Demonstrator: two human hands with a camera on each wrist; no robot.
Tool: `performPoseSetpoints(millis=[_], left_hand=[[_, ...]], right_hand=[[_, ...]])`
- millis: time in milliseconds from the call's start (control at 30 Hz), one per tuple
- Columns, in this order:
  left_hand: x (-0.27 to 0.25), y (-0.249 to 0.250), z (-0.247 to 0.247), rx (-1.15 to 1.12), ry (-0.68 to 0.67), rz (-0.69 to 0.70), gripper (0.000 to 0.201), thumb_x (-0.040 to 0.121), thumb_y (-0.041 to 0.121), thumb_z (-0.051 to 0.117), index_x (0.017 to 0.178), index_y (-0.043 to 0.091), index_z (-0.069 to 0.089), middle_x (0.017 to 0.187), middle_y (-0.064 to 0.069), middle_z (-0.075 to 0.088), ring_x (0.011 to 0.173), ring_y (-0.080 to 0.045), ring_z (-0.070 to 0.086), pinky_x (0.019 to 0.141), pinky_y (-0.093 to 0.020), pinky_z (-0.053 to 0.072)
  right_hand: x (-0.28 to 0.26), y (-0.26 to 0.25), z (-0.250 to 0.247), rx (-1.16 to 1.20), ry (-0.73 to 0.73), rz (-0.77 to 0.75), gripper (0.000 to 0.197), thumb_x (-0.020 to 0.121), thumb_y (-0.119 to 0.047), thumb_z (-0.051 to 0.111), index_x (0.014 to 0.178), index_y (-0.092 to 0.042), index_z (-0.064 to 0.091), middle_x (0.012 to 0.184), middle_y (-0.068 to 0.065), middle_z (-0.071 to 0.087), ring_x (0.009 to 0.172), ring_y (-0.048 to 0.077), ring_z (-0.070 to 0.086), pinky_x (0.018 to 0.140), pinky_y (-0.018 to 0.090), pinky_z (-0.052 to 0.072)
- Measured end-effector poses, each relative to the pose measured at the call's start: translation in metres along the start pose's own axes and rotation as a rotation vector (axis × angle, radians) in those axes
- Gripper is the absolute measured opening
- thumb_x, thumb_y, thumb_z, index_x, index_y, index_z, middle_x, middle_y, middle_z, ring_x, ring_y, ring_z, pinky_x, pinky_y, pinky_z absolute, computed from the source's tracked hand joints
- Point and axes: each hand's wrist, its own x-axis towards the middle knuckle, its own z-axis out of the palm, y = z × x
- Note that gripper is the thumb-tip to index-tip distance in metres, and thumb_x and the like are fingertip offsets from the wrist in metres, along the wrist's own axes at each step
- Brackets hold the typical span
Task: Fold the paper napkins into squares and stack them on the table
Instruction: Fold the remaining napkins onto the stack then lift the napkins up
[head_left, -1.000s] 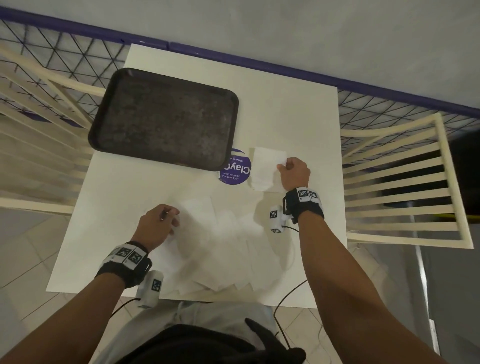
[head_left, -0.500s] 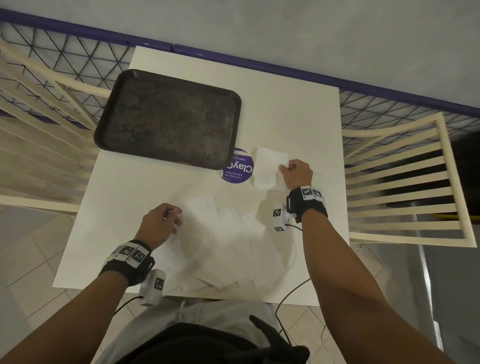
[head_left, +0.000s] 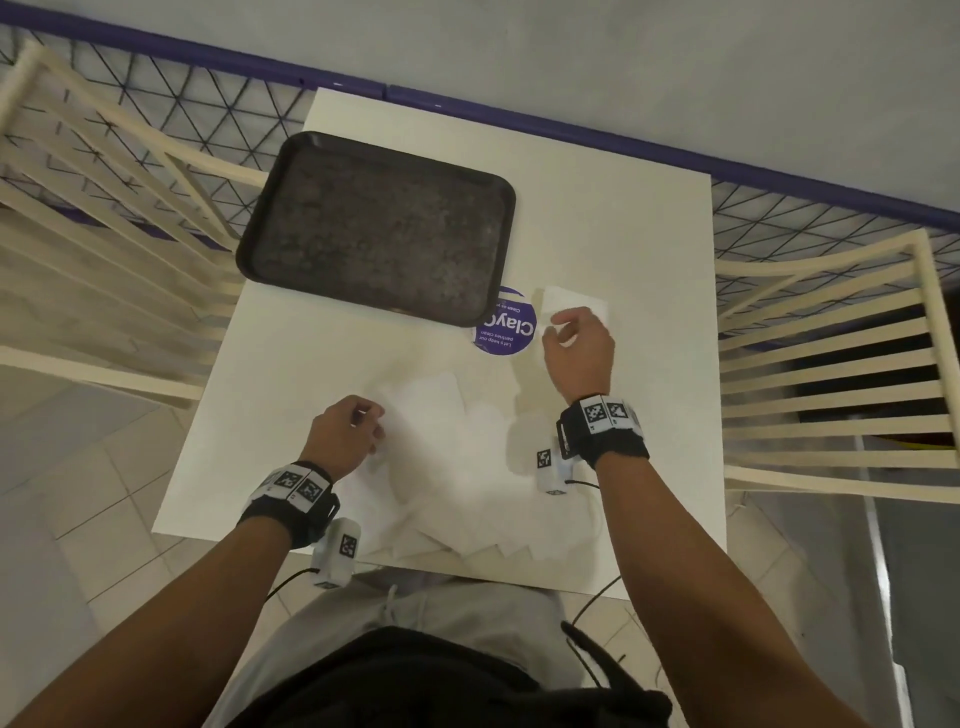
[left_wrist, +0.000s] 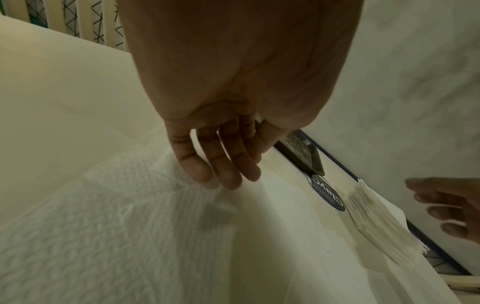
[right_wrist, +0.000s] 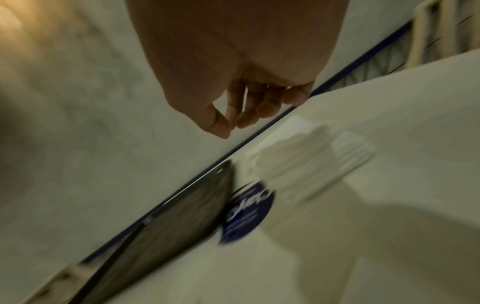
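Your left hand (left_wrist: 221, 156) rests relaxed fingertips on the loose napkins (head_left: 457, 457) spread across the table's (head_left: 623, 234) near half. Your right hand (head_left: 579, 343) hovers empty, fingers loosely curled, above the stack (left_wrist: 379, 222), which lies flat beside the sticker (head_left: 506, 325).

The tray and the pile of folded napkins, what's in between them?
A round purple sticker on the table, between the dark tray and the folded napkin stack. The head view shows it.

From the head we look steeply down on the whole table (head_left: 597, 234). Each wrist view looks along its palm, close above the tabletop, toward the far wall. All three views share the dark tray (head_left: 379, 223) and the round sticker (head_left: 506, 325).
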Motion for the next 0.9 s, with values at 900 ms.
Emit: performPoseSetpoints(millis=[900], left_hand=[[-0.032,-0.039,-0.006,-0.118,0.064,-0.145,0.049,0.101,0.050,0.053,0.135,0.015,0.046,0.106,-0.007,0.073,0.101,-0.027,0.067,0.094,-0.036,0.051]], right_hand=[[-0.118,-0.053,0.077,-0.173,-0.679,0.018,0.007,0.090,-0.032,0.072,0.088,-0.027,0.067,0.099,-0.004,0.070,0.097,0.019,0.064,0.094,0.034,0.047]])
